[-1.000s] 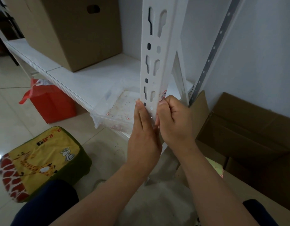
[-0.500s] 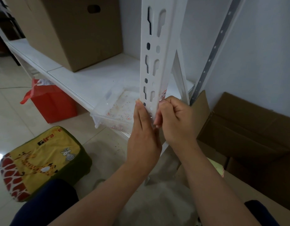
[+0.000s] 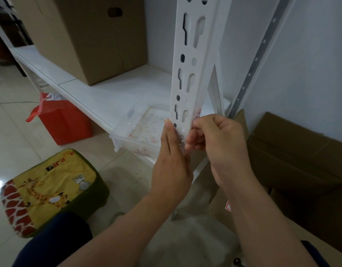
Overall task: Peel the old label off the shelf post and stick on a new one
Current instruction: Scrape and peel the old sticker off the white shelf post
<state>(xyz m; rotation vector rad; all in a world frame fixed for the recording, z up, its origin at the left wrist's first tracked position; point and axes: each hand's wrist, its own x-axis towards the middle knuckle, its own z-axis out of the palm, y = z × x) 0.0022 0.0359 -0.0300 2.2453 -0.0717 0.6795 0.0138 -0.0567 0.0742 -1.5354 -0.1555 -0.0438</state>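
Observation:
A white slotted shelf post (image 3: 193,60) rises through the middle of the view. On its right face, just above my right hand, a small white label with red print (image 3: 198,114) shows only as a sliver. My left hand (image 3: 173,164) lies flat against the post's left front face with straight fingers. My right hand (image 3: 218,143) has its fingers curled at the post's right edge, fingertips at the label's lower part; the contact itself is hidden by the fingers.
A clear plastic tray (image 3: 141,130) sits on the white shelf (image 3: 108,93) behind the post. A large cardboard box (image 3: 93,35) stands further left. An open carton (image 3: 293,160) lies right, a red bag (image 3: 64,122) and giraffe-print cushion (image 3: 48,189) on the floor left.
My right hand's fingers have shifted slightly at the post's edge by the label. My left hand has stayed flat against the post.

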